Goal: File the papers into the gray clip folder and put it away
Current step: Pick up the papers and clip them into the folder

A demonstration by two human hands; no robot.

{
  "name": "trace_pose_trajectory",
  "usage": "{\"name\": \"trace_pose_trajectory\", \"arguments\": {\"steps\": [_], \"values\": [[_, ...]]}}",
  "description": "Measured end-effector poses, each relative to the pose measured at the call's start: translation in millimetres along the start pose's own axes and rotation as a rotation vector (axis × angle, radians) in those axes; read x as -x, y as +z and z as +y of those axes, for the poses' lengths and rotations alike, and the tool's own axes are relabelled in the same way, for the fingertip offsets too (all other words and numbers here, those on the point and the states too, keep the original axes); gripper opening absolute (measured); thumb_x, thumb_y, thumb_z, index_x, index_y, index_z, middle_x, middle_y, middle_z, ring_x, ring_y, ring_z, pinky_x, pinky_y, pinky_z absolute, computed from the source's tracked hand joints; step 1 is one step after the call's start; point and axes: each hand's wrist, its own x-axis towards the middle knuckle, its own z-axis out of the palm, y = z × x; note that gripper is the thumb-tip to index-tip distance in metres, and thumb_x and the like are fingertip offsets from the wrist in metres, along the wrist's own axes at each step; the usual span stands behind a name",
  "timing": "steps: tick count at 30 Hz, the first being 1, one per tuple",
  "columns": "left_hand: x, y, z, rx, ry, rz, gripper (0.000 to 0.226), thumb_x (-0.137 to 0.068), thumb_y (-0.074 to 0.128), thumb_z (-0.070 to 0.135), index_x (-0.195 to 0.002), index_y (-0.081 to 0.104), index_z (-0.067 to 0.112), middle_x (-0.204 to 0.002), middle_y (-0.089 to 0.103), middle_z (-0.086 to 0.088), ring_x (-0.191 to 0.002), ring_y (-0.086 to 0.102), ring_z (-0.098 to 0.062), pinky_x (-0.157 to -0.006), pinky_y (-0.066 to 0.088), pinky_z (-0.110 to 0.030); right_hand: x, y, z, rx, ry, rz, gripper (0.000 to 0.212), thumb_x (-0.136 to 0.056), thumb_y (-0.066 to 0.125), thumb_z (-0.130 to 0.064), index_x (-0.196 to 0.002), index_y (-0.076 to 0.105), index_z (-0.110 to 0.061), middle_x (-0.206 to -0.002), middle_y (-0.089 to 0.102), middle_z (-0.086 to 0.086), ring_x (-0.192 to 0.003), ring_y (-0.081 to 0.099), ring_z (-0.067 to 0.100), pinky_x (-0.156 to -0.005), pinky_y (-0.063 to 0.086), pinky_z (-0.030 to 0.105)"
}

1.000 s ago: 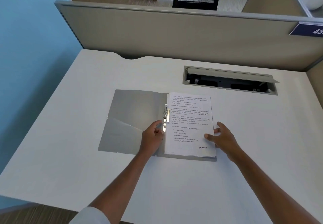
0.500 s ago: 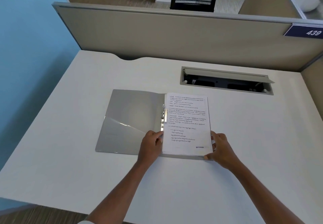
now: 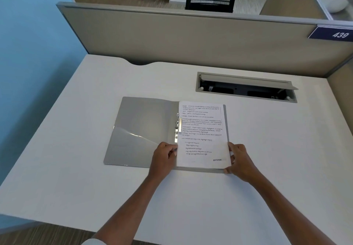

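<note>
Both hands barely shifted, left hand [image 3: 163,156] and right hand [image 3: 240,161] fingers pinching papers [image 3: 202,136] (gray folder [image 3: 141,130] open), white desk [image 3: 76,149]

Papers [image 3: 202,130] lie on the open folder's [image 3: 141,130] right half

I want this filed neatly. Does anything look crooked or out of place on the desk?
Nothing stands out. The papers lie square on the right half of the open gray folder, beside the metal clip. The left hand and right hand steady the bottom corners.
</note>
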Motion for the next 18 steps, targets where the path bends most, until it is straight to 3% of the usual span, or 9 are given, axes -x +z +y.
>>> {"name": "trace_pose_trajectory", "arguments": {"steps": [6,9,14,18], "values": [[1,-1,-1,0.017,-0.011,0.01,0.03,-0.1,0.063,0.003,-0.124,0.078,0.013,-0.107,0.066,0.002,-0.093,0.065,-0.01,-0.092,0.055,-0.022,6,2,-4,-0.022,-0.041,0.017,0.106,-0.057,0.093,-0.012,-0.149,0.043,-0.029,-0.124,0.041,-0.003,-0.108,0.056,0.014,-0.076,0.05,0.014],[1,-1,-1,0.02,-0.011,0.008,0.031,-0.1,0.063,0.003,-0.124,0.078,0.014,-0.106,0.065,0.003,-0.094,0.065,-0.01,-0.093,0.056,-0.025,8,5,-6,-0.013,-0.04,0.033,0.104,-0.06,0.094,-0.012,-0.15,0.043,-0.027,-0.126,0.04,-0.002,-0.103,0.055,0.01,-0.077,0.049,0.012],[1,-3,0,0.019,-0.003,0.007,0.029,-0.099,0.064,0.005,-0.122,0.079,0.015,-0.103,0.066,0.003,-0.095,0.067,-0.013,-0.092,0.058,-0.027,10,12,-7,-0.006,-0.021,0.064,0.1,-0.063,0.093,-0.009,-0.15,0.044,-0.02,-0.129,0.037,-0.001,-0.108,0.057,0.021,-0.074,0.049,0.013],[3,-3,0,0.016,-0.001,0.015,0.03,-0.099,0.063,0.004,-0.122,0.078,0.016,-0.103,0.066,0.004,-0.094,0.066,-0.01,-0.088,0.055,-0.018,13,14,-10,-0.008,-0.009,0.076,0.097,-0.066,0.092,-0.009,-0.149,0.044,-0.018,-0.128,0.036,-0.002,-0.109,0.056,0.021,-0.081,0.05,0.02]]}}
